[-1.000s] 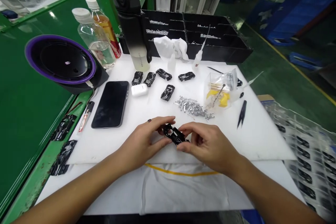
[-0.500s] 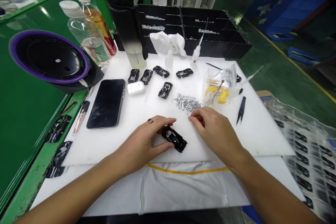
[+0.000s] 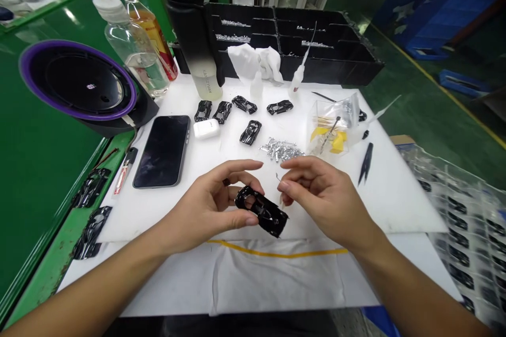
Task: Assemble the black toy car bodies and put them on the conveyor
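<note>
back comes the right hand [image 3: 326, 195] from the edge of the silver pile [image 3: 280, 150], now closer to the left hand [image 3: 207, 208], which has shifted its fingers around the black car shell [image 3: 269, 216]! the shell sits between the two hands, near the front of the white tabletop [image 3: 205, 160], angled with one end toward the right; whether it clears the surface is hard to tell. left thumb on the near side, fingers curled behind the far end, a loose but closed hold. over on the right, thumb and index are almost together, apparently pinching a thin silver piece [image 3: 278, 176], too small to read clearly.

handling, then: the shell looks light, stiff and glossy, so probably slick, and those slim window frames could well snap. best held by its long sides, clear of the openings. the silver sliver looks easy to drop; fingertips only.

nothing stands between the hands, though the left fingers cover part of one end. just beyond lies the pile, then a loose shell [image 3: 250, 132]. phone [image 3: 162, 151] off to the left, tweezers [image 3: 366, 163] to the right, well apart, and a clear box [image 3: 336, 142] holding something yellow beyond the right hand.
</note>
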Motion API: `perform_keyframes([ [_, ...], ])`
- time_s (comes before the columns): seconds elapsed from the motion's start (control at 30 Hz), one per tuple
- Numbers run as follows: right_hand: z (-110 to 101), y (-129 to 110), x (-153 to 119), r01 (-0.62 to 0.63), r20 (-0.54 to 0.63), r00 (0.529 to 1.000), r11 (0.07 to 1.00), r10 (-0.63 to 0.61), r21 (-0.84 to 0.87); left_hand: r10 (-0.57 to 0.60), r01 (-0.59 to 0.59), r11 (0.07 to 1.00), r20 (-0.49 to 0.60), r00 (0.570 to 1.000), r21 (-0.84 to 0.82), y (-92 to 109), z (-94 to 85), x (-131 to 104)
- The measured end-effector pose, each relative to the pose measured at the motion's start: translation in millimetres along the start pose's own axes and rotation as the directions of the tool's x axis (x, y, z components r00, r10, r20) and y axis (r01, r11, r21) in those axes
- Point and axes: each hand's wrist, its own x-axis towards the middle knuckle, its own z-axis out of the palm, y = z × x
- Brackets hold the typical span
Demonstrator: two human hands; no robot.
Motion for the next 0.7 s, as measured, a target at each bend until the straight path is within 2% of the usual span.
perform_keyframes([
  [0.17,-0.1,1.7,-1.3,0.055,0.098,0.994,0.998,-0.052,-0.024,-0.033,0.033,0.99,0.002,0.999,-0.137,-6.1,0.4,1.0],
  [0.27,2.7,2.2,-2.7,0.01,0.108,0.994,0.999,-0.016,0.052,-0.069,0.074,0.984,0.035,0.997,-0.163,-8.4,-1.4,1.2],
  [0.37,7.0,4.0,-2.6,-0.022,0.077,0.997,0.991,0.012,0.132,-0.131,0.14,0.976,0.062,0.989,-0.169,-9.3,-2.5,2.2],
  [0.53,10.6,7.2,-0.9,0.166,-0.065,0.984,0.986,-0.164,0.032,-0.158,0.163,0.967,0.041,0.987,-0.195,-9.4,-1.4,4.3],
  [0.7,13.7,3.3,-4.6,0.091,-0.047,0.995,0.991,-0.087,0.097,-0.151,0.153,0.967,0.023,0.988,-0.205,-8.3,1.1,5.0],
])
